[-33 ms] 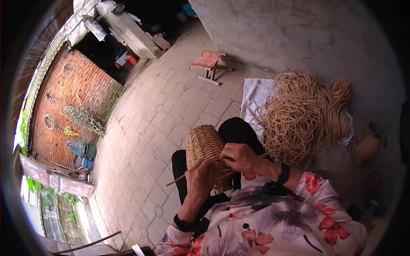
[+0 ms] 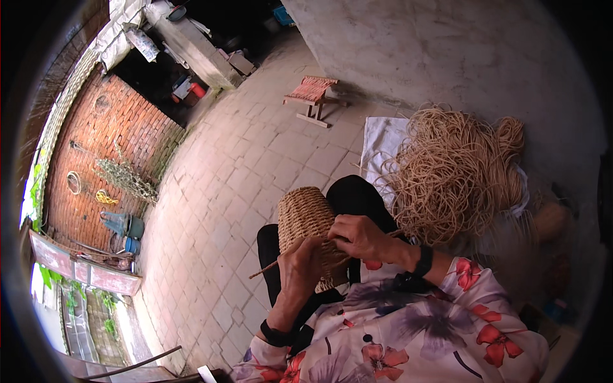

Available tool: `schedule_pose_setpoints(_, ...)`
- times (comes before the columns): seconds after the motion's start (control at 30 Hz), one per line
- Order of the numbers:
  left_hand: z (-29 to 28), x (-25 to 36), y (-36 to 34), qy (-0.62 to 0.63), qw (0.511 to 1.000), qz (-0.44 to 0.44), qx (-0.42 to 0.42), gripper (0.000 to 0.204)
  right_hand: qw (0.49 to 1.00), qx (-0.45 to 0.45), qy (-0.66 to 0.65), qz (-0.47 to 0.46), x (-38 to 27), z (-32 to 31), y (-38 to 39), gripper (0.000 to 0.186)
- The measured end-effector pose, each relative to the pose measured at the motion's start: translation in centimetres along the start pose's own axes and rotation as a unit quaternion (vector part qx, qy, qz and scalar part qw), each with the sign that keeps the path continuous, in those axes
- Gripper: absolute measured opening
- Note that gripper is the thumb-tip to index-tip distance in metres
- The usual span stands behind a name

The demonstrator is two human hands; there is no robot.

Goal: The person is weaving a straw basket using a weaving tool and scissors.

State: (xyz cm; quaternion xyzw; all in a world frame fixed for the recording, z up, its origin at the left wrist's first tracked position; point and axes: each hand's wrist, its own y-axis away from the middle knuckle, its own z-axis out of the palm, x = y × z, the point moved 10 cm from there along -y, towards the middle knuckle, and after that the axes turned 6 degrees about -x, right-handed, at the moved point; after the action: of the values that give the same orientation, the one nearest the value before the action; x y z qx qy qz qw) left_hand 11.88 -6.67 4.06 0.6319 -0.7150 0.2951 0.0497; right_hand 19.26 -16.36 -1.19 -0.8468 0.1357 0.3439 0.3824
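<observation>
A tan woven basket (image 2: 301, 207) lies tilted over my lap, between my black-trousered knees. My left hand (image 2: 299, 263) is closed at the near left part of its weave, its fingertips hidden behind the knuckles. A stiff end of cord (image 2: 260, 272) sticks out to the left of that hand. On the other side, my right hand (image 2: 363, 237) has its fingers curled in a pinch at the basket's right edge. A piece of cord passes by this hand, but its fingers hide the exact hold. Both hands are close together.
A big tangled heap of tan cord (image 2: 447, 172) lies on a white sack (image 2: 383, 143) to the right, beside a grey wall (image 2: 447, 51). Farther off stands a low folding stool (image 2: 311, 92) with a reddish woven seat. Blue buckets (image 2: 133, 233) stand by the brick wall (image 2: 96, 153) at left.
</observation>
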Motion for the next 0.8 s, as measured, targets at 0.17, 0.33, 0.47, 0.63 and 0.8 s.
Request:
schedule_pose_setpoints(0.17,0.2,0.4,-0.3,-0.035,0.999,-0.022,-0.005,0.018,0.999,-0.021,0.024,-0.04,-0.9,0.5,-0.2,0.013)
schedule_pose_setpoints(0.33,0.3,0.4,0.0,-0.026,1.0,-0.017,0.0,0.025,0.996,-0.024,0.052,-0.069,-1.7,0.7,-0.1,0.013)
schedule_pose_setpoints(0.47,1.2,0.1,0.1,-0.041,0.997,-0.038,-0.052,0.035,0.993,-0.029,0.085,-0.079,-2.4,0.9,-0.1,0.011)
schedule_pose_setpoints(0.63,2.0,-1.3,0.7,0.01,0.994,-0.051,-0.095,0.047,0.991,-0.033,0.101,-0.077,-2.0,1.4,0.0,0.007)
schedule_pose_setpoints(0.8,2.8,-3.7,1.9,0.348,0.89,-0.259,-0.143,0.059,0.985,-0.04,0.137,-0.1,-2.6,1.6,-0.1,0.008)
